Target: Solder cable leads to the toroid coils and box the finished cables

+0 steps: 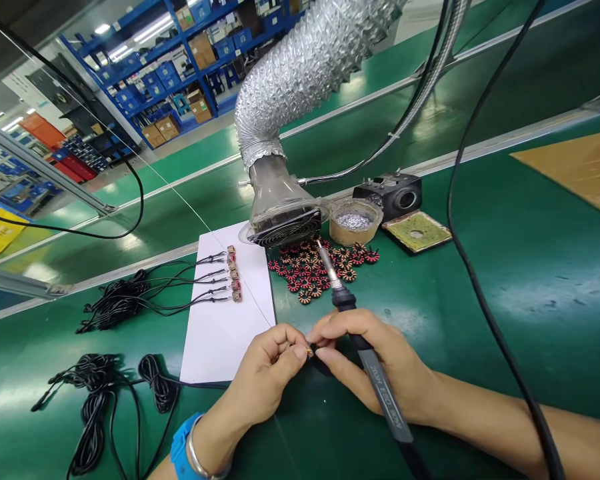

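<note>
Over the front of the green bench, my left hand (273, 367) is closed in a pinch on a small copper-coloured coil (309, 352), mostly hidden by the fingers. My right hand (375, 360) holds a soldering iron (383, 387) between thumb and fingers, its metal tip pointing up and away. The right fingertips also meet the left ones at the coil, beside a dark piece (321, 363) I cannot make out. Beyond them lies a pile of red and copper wound ring coils (310, 270). Several coils wired to black cables (233, 273) sit in a row on a white sheet (215, 347).
A fume extractor hood (285, 220) on a silver duct (305, 87) hangs over the pile. Behind it stand a tub of solder (356, 221), a black iron holder (397, 193) and a yellow-green sponge (417, 232). Bundled black cables (95, 393) lie left; a black cord (463, 247) crosses right.
</note>
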`<state>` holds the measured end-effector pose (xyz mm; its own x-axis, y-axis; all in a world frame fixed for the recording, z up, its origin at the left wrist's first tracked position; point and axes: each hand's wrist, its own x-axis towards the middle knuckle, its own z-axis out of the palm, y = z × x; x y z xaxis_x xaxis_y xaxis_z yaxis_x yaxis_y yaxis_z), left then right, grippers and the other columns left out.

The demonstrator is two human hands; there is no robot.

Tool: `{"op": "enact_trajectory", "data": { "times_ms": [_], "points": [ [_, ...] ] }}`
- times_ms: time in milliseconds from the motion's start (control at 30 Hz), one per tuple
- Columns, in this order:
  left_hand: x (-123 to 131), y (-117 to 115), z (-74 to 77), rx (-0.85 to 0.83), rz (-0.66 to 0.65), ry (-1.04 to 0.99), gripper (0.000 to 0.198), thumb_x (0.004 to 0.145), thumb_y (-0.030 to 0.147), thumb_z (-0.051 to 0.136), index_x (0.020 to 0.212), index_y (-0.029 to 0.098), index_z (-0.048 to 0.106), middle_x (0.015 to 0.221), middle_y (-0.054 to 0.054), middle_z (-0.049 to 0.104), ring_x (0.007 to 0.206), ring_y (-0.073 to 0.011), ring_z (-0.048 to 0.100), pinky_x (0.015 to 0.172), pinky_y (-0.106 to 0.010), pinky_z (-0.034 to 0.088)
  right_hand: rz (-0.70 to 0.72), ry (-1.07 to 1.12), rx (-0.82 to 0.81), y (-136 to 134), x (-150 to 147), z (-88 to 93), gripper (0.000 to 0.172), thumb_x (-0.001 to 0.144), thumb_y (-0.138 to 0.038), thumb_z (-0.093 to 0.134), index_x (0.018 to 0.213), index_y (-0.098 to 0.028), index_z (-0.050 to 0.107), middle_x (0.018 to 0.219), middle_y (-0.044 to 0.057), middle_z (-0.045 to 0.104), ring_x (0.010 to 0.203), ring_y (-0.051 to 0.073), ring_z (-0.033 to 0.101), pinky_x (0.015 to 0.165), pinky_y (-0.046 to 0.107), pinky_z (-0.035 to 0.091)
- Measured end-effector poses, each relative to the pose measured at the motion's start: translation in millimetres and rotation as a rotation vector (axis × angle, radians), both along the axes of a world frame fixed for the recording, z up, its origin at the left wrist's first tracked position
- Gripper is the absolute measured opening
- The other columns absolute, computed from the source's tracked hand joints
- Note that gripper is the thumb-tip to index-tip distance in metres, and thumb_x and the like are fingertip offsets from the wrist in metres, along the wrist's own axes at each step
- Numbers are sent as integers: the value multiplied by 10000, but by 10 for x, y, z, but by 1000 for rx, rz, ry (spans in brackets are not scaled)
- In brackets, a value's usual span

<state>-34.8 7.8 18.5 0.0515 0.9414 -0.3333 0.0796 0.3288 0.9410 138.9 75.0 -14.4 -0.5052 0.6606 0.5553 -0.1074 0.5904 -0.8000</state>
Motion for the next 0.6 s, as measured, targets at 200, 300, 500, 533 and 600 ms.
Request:
{"op": "enact_trajectory", "data": {
  "times_ms": [200, 300, 500, 533, 600],
  "points": [
    [-26, -31, 13, -67, -84, 27, 413, 874, 569, 541, 803, 165, 503, 645, 63, 325, 589, -91, 238, 537, -228, 202, 62, 7, 68, 16, -16, -50, 314, 865, -53, 560, 1094, -258, 496, 891, 23, 685, 786, 154, 669, 691, 270, 565],
    [-53, -41, 35, -119, -135, 53, 431, 858, 590, 546, 806, 164, 510, 648, 60, 318, 589, -92, 237, 532, -233, 189, 75, -6, 75, 17, -16, -49, 298, 868, -54, 560, 1082, -256, 510, 875, 18, 686, 766, 147, 670, 678, 260, 562],
    [-95, -57, 18, -164, -201, 42, 434, 845, 596, 553, 826, 164, 525, 682, 47, 350, 610, -96, 265, 542, -230, 217, 109, -29, 110, 13, 2, -21, 306, 859, -51, 538, 1092, -248, 518, 865, 23, 690, 747, 148, 669, 667, 259, 559],
    [-96, -57, 12, -164, -198, 44, 433, 845, 597, 551, 821, 166, 520, 679, 48, 346, 608, -95, 263, 540, -229, 216, 116, -32, 112, 13, 2, -15, 311, 853, -52, 534, 1094, -246, 519, 868, 25, 692, 745, 149, 669, 666, 260, 559],
    [-95, -54, 5, -167, -201, 51, 426, 849, 591, 548, 811, 168, 509, 671, 51, 336, 601, -93, 261, 534, -226, 216, 117, -33, 117, 16, -1, -9, 307, 844, -54, 535, 1085, -244, 522, 860, 23, 693, 735, 148, 670, 660, 254, 556]
  ]
}}
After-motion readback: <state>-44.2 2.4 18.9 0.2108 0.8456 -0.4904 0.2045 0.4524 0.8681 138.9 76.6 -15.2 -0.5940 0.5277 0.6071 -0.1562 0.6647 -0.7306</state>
